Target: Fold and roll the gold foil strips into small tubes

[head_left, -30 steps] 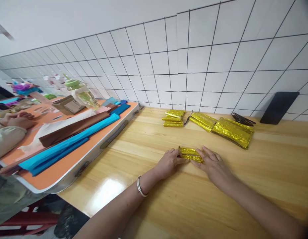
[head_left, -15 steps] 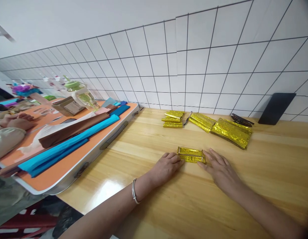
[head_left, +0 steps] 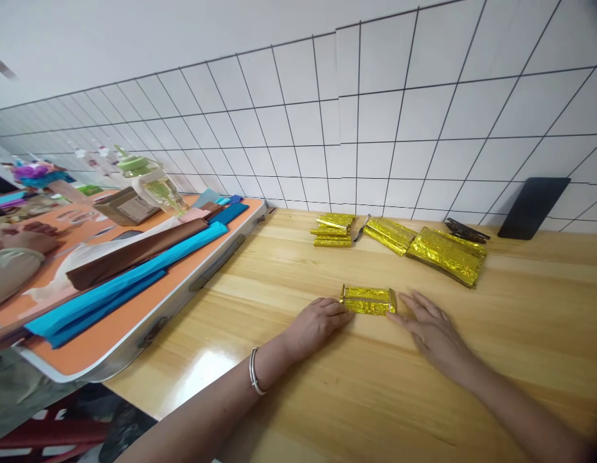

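A small folded piece of shiny gold foil paper [head_left: 368, 301] lies on the wooden table, its two short ends standing up slightly and a seam running along its middle. My left hand [head_left: 317, 328] has its fingers curled together at the left end of the foil paper, gripping the near left corner. At the other end, my right hand [head_left: 433, 334] is open, fingers stretched out. Its thumb touches the lower right corner, while the index finger is off to the right of the foil. A silver bracelet [head_left: 254, 371] circles my left wrist.
Farther back lie small folded gold pieces [head_left: 333, 230], a pen [head_left: 362, 228], gold foil sheets [head_left: 447, 255], a black hair clip [head_left: 466, 230] and a black phone-like slab [head_left: 534, 209] against the wall. Left, an orange-topped table [head_left: 86, 350] holds blue crepe paper [head_left: 134, 276]; another person's hands [head_left: 31, 236] rest there.
The right index finger has moved slightly away from the foil's right end, with the thumb still at its corner. The whole view has shifted a little; the foil stays between my hands.
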{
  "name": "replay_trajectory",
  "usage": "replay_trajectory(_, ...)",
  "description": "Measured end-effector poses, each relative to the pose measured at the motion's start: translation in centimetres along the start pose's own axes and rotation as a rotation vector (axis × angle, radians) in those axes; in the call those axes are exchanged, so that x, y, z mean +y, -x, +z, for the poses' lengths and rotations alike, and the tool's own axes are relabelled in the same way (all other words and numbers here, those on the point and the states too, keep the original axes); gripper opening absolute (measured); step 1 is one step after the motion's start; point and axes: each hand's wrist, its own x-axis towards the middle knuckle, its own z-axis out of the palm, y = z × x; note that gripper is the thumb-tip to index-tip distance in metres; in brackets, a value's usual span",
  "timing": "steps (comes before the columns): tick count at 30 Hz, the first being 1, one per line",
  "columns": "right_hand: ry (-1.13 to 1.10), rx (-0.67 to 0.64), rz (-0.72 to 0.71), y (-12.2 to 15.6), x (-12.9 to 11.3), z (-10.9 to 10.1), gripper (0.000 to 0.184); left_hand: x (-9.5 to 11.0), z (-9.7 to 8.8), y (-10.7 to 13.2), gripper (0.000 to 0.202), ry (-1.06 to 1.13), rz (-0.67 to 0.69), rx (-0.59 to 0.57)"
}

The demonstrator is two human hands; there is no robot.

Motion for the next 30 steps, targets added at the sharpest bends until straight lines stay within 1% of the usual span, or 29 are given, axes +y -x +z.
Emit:
replay_trajectory(4, -0.023, -0.052, 0.028, -0.1, 0.5, 0.1, 0.054, -1.4, 0.0, 0.1, 0.037, 0.122, 0.026, 0.025)
replay_trajectory(7, -0.043, -0.044, 0.036, -0.3, 0.5, 0.1, 0.051, -2.1, -0.1, 0.0, 0.036, 0.174, 0.045, 0.049)
replay_trajectory(9, -0.056, -0.031, 0.040, -0.4, 0.5, 0.0, 0.050, -2.3, -0.3, -0.3, 0.035, 0.169, 0.066, 0.033)
replay_trajectory(15, -0.061, -0.049, 0.050, -0.8, 1.1, 0.1, 0.043, -1.6, -2.0, -1.5, 0.027, -0.005, 0.169, -0.074)
replay_trajectory(18, -0.070, -0.062, 0.051, -0.8, 1.2, 0.1, 0.042, -1.1, -2.6, -2.1, 0.021, -0.125, 0.246, -0.086)
replay_trajectory(22, -0.084, -0.071, 0.065, -0.7, 0.8, -0.2, 0.040, -0.6, -2.9, -2.6, 0.016, -0.326, 0.330, -0.113)
replay_trajectory(26, -0.098, -0.060, 0.074, -0.7, 0.7, -0.3, 0.038, 0.0, -2.8, -2.8, 0.015, -0.427, 0.325, -0.146)
replay_trajectory(30, -0.088, -0.035, 0.052, -0.6, 0.8, -0.1, 0.038, 0.4, -2.6, -3.0, 0.015, -0.413, 0.289, -0.145)
